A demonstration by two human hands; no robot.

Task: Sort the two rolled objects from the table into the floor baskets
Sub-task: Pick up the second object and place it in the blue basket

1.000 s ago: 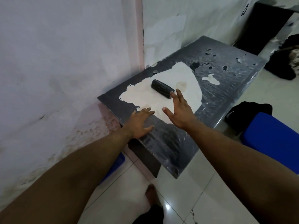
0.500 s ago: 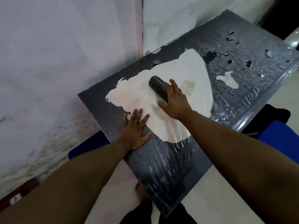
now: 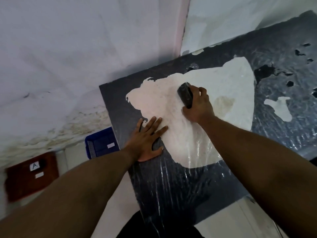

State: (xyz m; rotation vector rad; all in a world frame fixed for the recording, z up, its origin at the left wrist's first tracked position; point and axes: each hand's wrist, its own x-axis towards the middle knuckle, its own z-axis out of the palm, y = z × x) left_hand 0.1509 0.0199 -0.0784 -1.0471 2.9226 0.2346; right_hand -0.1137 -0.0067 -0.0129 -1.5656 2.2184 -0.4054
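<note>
- The right hand [image 3: 197,104] is curled over a dark rolled object [image 3: 185,95] on the table [image 3: 171,186], fingers wrapped round the far side and thumb at the near end. It looks like a closing grasp, with the roll not yet clear of the surface.
- That roll lies on the pale bare patch [image 3: 214,100] where the table's dark covering has peeled away.
- The left hand [image 3: 147,140] lies flat on the table near the front-left corner, fingers spread and straight, gripping nothing. A dark shape shows under its palm; I can't tell whether that's the second roll.
- On the floor to the left are a blue basket [image 3: 101,143] tucked against the table, and a reddish-brown basket [image 3: 30,176] bearing a label marked "A".
- My read: this is the pick-up of one roll. Next it wants lifting and carrying left and down to a basket; which one suits it I can't judge.
</note>
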